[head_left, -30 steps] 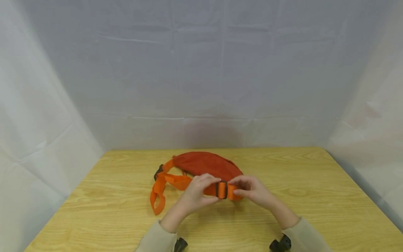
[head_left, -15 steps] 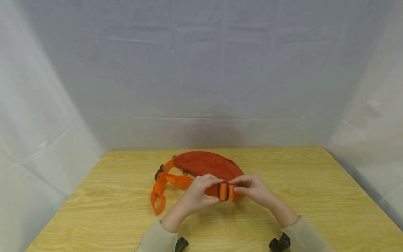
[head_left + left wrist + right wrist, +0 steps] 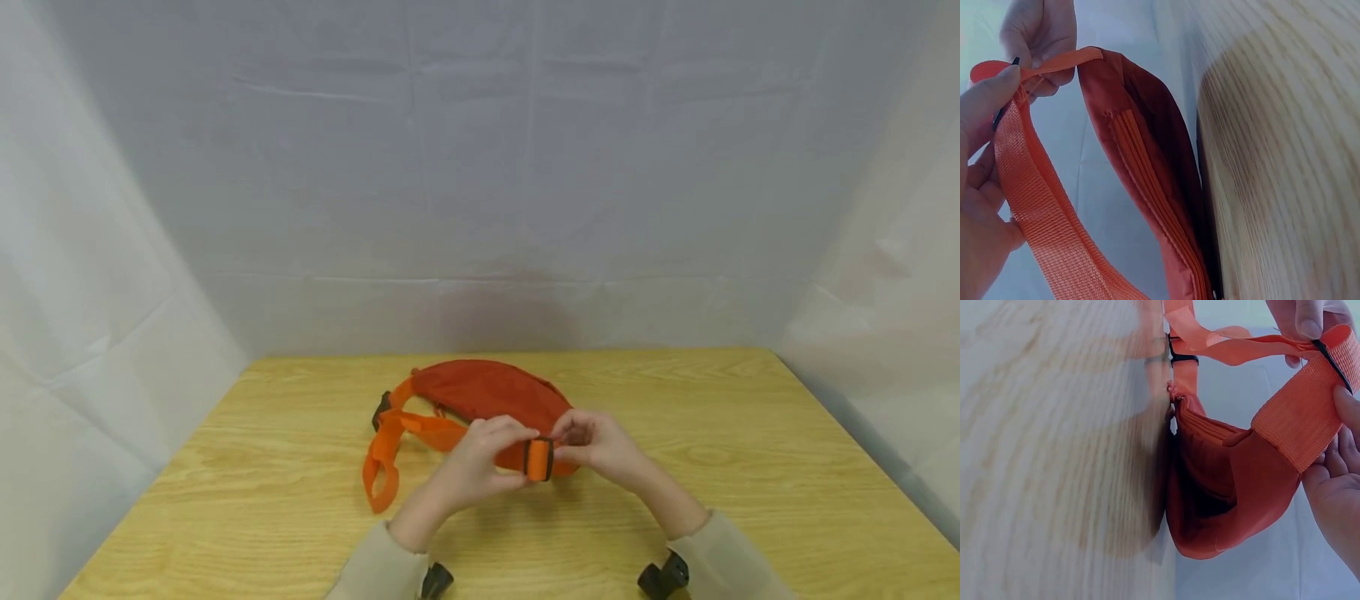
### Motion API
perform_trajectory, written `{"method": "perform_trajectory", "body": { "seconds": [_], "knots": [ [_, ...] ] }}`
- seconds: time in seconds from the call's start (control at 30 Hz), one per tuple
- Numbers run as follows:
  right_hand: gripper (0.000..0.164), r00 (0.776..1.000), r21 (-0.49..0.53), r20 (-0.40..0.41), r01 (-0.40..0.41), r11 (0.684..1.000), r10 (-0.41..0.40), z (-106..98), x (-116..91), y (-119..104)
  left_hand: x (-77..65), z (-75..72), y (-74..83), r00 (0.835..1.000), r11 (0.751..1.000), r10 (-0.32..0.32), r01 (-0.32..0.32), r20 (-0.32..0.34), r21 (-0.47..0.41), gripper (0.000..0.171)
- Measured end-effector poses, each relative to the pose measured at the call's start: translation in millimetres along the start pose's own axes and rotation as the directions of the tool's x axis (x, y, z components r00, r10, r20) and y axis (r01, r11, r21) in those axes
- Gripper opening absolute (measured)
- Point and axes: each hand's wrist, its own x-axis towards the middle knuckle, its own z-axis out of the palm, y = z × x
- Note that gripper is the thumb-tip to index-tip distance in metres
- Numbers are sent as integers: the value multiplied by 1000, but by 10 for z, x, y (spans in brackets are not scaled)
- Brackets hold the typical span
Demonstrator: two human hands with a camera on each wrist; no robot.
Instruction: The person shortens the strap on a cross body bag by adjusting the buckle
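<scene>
Buckle [image 3: 550, 460] (black) in left hand [image 3: 480, 467]

No lettering, brand or number could be read on the red bag [image 3: 495, 392], its orange strap [image 3: 435, 431] or the black buckle [image 3: 551, 461]. The wooden table [image 3: 750, 467] and pale sheeting [image 3: 480, 183] showed no legible sign

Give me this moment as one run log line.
left hand: grips slider | right hand: holds strap | bag: on table
</scene>
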Motion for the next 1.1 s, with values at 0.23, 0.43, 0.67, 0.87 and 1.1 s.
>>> {"method": "perform_trajectory", "body": {
  "seconds": [0.23,0.43,0.67,0.87,1.1],
  "knots": [
    [22,992,11,70,103,995,-103,-13,-11,73,-18,-3,-39,998,999,11,-9,-57,35,44],
    [23,985,-55,96,152,987,-146,-23,-8,92,-30,-21,-46,998,999,-8,11,-62,46,45],
    [15,991,-56,72,121,991,-117,-32,-17,94,-31,-32,-50,1000,1000,17,-17,-6,16,44],
    [13,992,-89,98,88,992,-79,-35,-12,26,-33,-45,-25,998,1000,23,-24,56,15,44],
    [13,992,-74,108,74,994,-66,-13,-16,-2,-32,-34,-16,997,998,26,-30,72,54,44]
  ]
}}
